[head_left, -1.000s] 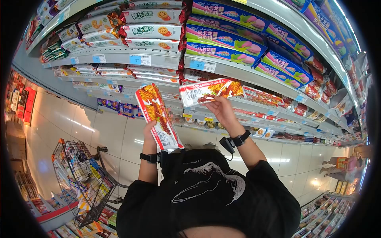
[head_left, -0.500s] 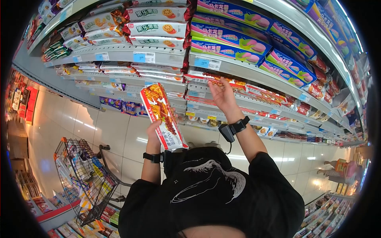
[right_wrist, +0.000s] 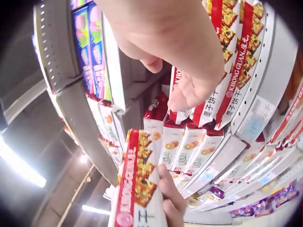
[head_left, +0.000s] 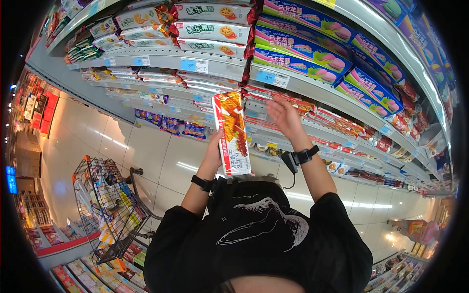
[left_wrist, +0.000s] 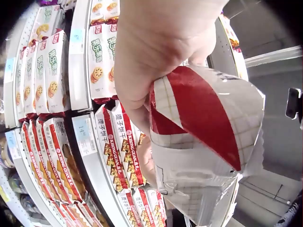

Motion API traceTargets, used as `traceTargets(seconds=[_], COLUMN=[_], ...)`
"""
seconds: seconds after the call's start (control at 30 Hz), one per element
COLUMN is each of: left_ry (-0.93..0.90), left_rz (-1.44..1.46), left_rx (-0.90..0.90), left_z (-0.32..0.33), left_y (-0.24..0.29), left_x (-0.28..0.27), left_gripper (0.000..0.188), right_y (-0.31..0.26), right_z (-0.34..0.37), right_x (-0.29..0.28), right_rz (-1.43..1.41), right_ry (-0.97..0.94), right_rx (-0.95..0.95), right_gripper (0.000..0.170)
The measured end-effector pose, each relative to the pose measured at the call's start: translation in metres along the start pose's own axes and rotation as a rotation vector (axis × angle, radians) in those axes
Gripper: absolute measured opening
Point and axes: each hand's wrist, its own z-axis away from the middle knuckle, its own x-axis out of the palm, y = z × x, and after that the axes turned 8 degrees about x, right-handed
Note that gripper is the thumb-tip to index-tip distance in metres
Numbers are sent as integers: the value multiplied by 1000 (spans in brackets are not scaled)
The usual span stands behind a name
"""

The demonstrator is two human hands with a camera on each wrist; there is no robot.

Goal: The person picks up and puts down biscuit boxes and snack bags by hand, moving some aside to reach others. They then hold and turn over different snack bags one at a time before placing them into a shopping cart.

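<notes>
A long biscuit packet [head_left: 231,132], white and red with pictures of golden biscuits, stands nearly upright in my left hand [head_left: 213,152]. The fingers grip it along its side; the left wrist view shows its folded white end [left_wrist: 208,118] close up. My right hand [head_left: 287,119] is raised to the right of the packet, in front of the shelf, fingers extended and holding nothing. In the right wrist view that hand overlaps a row of matching biscuit packets [right_wrist: 236,66], standing on the shelf. More of them [left_wrist: 118,146] show beside my left hand.
Above are blue macaron biscuit boxes [head_left: 298,56] and white fruit biscuit packets [head_left: 212,31], over a shelf edge with price tags [head_left: 194,65]. A loaded shopping cart [head_left: 110,210] stands at lower left on the tiled floor [head_left: 161,156]. Another person [head_left: 415,229] is far right.
My right hand has put a second biscuit packet onto the shelf, let go and drawn back slightly. My left hand has moved right, its packet now more upright. The view has shifted left.
</notes>
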Motion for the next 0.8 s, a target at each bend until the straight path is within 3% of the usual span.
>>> traceTargets(seconds=[0.03,0.1,0.17,0.23,0.3,0.37,0.5,0.6,0.7,0.73,0.8], left_ry=[11,-12,-78,-149,-290,-305,-359,-381,-367,-366,-304], left_rz=[-109,-55,-61,-66,-289,-455,-433,-460,-210,-270,-334], left_rx=[17,-7,-94,-187,-231,-259,-301,-323,-387,-262,-92], left_z=[2,1,-3,-9,-13,-18,-32,-50,-56,-57,-62], left_y=[1,0,-3,-4,-7,-18,-24,-7,17,19,15], left_x=[7,21,22,37,56,66,73,51,52,59,70], left_gripper=[52,51,48,45,48,48,53,54,54,53,53], right_y=[3,7,9,5,0,-4,-15,-26,-33,-34,-34], right_z=[9,27,44,54,57,57,60,67,78,77,74], right_x=[2,6,11,9,2,-7,-26,-38,-27,-36,-35], right_rz=[143,286,605,642,654,650,453,101,53,44,16], right_ry=[-56,-109,-107,-79,-41,-13,94,148,274,180,190], right_rx=[9,15,-36,-78,-56,-30,-81,-236,-349,-356,-393], right_gripper=[33,35,37,36,50,46,30,26,28,29,26])
